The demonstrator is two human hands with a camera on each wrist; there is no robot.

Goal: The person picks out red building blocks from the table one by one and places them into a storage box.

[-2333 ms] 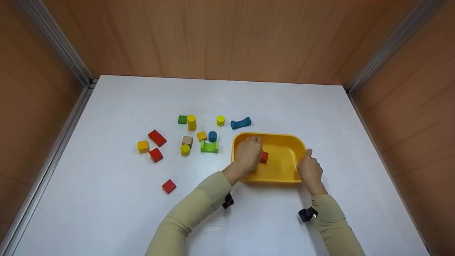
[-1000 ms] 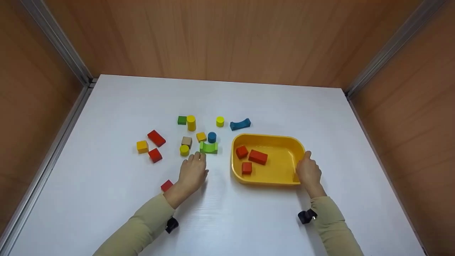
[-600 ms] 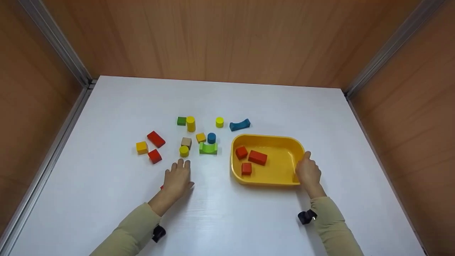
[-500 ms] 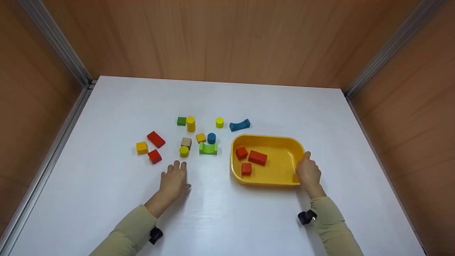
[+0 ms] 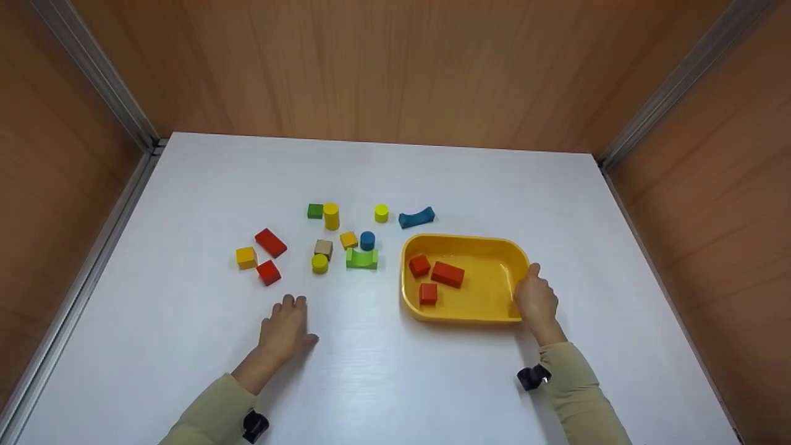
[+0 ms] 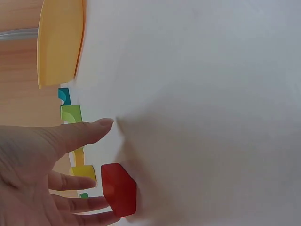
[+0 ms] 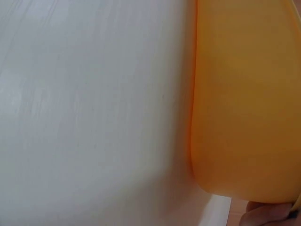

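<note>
My left hand (image 5: 283, 334) is low over the left part of the table, fingers spread and thumb held apart. In the left wrist view a red block (image 6: 118, 189) lies at its fingertips, beyond the thumb; in the head view the hand hides this block. My right hand (image 5: 536, 301) grips the right rim of a yellow plastic tray (image 5: 488, 303), thumb on top. Inside the tray are a red cube (image 5: 419, 266), a longer red block (image 5: 448, 274) and another red cube (image 5: 428, 293). The right wrist view shows the tray's outer wall (image 7: 247, 103) and a few fingers (image 7: 265, 214) beneath its rim.
Ahead of the left hand lie a red cube (image 5: 269, 272), a red oblong block (image 5: 271, 243) and an orange cube (image 5: 246, 258). Several other blocks stand left of the tray, among them a light green arch (image 5: 361, 259). A blue arch (image 5: 416, 217) lies behind it.
My left hand has left the tray, bringing its three red blocks into view, then moved left and nearer, over the red block at the front. My right hand stays on the rim.
</note>
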